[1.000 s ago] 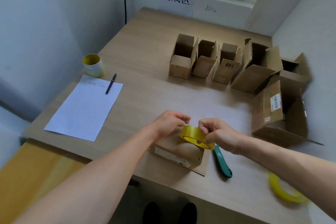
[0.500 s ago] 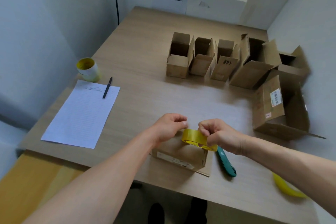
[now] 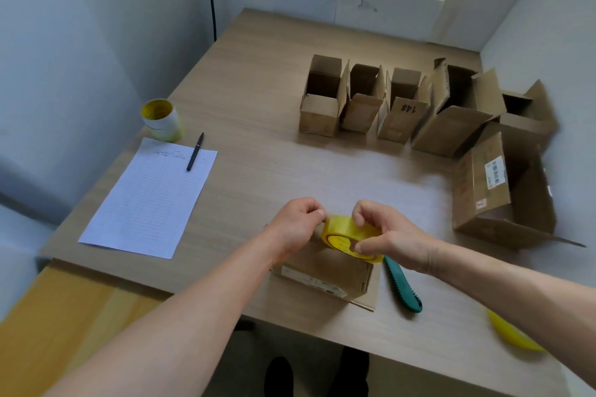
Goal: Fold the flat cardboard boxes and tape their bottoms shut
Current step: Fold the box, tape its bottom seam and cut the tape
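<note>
Cardboard box (image 3: 322,274) for this round sits at the near edge of the table (image 3: 258,80), under both hands. Well to the left of the box lie a lined sheet (image 3: 151,196) and a pen (image 3: 195,151).

Directly above the box, the left hand (image 3: 295,227) has its fingers curled and pinches at the left rim of the yellow tape roll (image 3: 346,232). The right hand (image 3: 392,237) grips the roll, with fingers over its top and the thumb on its face.

The step looks like picking the tape's free end loose; no strip shows on the box yet. The next move calls for drawing out a length and pressing it along the bottom seam.

A green cutter (image 3: 401,287) lies just right of the box. Far beyond and to the right stand the folded boxes (image 3: 400,106).
</note>
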Motion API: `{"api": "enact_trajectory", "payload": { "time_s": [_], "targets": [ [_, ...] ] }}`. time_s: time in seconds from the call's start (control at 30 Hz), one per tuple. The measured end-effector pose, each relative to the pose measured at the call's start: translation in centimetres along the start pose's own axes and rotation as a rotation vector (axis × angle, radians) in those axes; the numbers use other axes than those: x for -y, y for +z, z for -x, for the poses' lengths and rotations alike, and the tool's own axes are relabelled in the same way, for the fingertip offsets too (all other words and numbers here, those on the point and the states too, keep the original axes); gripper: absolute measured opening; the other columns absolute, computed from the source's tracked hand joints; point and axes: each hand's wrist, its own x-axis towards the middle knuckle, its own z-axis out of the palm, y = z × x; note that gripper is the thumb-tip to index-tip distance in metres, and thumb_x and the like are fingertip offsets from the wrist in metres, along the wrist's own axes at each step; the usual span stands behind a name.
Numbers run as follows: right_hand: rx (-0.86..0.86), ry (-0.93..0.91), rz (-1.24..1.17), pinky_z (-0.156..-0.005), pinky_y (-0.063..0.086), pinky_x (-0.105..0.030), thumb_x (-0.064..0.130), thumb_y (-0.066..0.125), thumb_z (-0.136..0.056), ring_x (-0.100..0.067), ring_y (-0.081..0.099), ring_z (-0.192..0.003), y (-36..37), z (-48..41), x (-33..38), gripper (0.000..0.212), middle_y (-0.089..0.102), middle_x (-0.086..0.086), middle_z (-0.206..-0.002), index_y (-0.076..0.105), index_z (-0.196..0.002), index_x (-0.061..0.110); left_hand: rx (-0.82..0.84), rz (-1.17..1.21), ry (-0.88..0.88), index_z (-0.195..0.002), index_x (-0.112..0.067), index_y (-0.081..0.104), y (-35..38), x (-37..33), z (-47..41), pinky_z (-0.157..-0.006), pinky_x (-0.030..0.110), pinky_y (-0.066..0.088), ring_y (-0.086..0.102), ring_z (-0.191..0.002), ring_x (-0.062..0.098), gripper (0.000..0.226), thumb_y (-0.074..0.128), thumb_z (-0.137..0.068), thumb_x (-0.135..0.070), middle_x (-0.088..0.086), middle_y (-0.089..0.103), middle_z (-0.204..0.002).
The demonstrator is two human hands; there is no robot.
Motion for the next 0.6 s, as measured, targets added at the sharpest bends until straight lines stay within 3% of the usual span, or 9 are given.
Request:
{"api": "enact_trajectory", "payload": {
  "time_s": [0.13, 0.23, 0.3, 0.4, 0.53, 0.6],
  "targets": [
    [-0.232, -0.015, 0.235, -0.066, 0.045, -0.027, 0.015, 0.08, -0.064, -0.014, 0.055, -0.073, 1.3, 0.2, -1.5, 0.057, 0.058, 0.004, -0.086, 0.047, -0.106, 0.035, -0.148, -0.006, 0.02, -0.065, -0.019, 0.052, -0.3, 0.8, -0.1, -0.063, 0.028, 0.035, 0.042, -0.061, 0.01, 0.034, 0.05, -0.096, -0.006, -0.005, 0.049, -0.062],
    [-0.318, -0.044, 0.448, -0.068, 0.039, -0.028, 0.015, 0.078, -0.075, -0.021, 0.055, -0.082, 2.1, 0.5, -2.8, 0.033, 0.056, 0.003, -0.087, 0.053, -0.092, 0.03, -0.171, -0.008, 0.051, -0.064, -0.02, 0.051, -0.4, 1.2, 0.3, -0.063, 0.03, 0.035, 0.042, -0.059, 0.008, 0.033, 0.05, -0.094, -0.007, -0.008, 0.048, -0.06],
    [-0.376, -0.027, 0.448, -0.065, 0.035, -0.03, 0.023, 0.075, -0.083, -0.021, 0.05, -0.076, 2.7, 0.4, -2.7, 0.027, 0.053, 0.004, -0.078, 0.049, -0.08, 0.026, -0.212, 0.001, 0.058, -0.063, -0.022, 0.052, -0.4, 1.8, 0.5, -0.065, 0.033, 0.037, 0.044, -0.061, 0.01, 0.027, 0.051, -0.09, -0.019, -0.011, 0.049, -0.058],
    [-0.449, -0.019, 0.342, -0.067, 0.041, -0.036, 0.026, 0.068, -0.09, -0.021, 0.051, -0.074, 3.4, 0.2, -1.6, 0.02, 0.056, 0.002, -0.076, 0.049, -0.086, 0.02, -0.26, -0.033, 0.06, -0.064, -0.03, 0.054, -0.4, 2.4, 0.8, -0.071, 0.042, 0.044, 0.046, -0.066, 0.015, 0.02, 0.045, -0.079, -0.04, -0.014, 0.05, -0.058],
    [-0.476, -0.055, 0.32, -0.062, 0.039, -0.026, 0.023, 0.07, -0.089, -0.015, 0.053, -0.073, 3.9, 0.9, -1.0, 0.023, 0.057, 0.005, -0.077, 0.048, -0.094, 0.021, -0.263, -0.068, 0.052, -0.066, -0.03, 0.055, -0.3, 2.9, 0.8, -0.076, 0.048, 0.049, 0.049, -0.067, 0.02, 0.024, 0.044, -0.072, -0.05, -0.013, 0.052, -0.059],
    [-0.419, -0.037, 0.39, -0.062, 0.035, -0.027, 0.017, 0.071, -0.085, -0.02, 0.054, -0.073, 3.7, 1.4, -1.4, 0.031, 0.057, 0.005, -0.078, 0.045, -0.099, 0.024, -0.26, -0.044, 0.055, -0.067, -0.027, 0.059, -0.2, 2.8, 0.9, -0.08, 0.048, 0.053, 0.057, -0.07, 0.021, 0.02, 0.048, -0.076, -0.042, -0.012, 0.061, -0.063]
  ]
}}
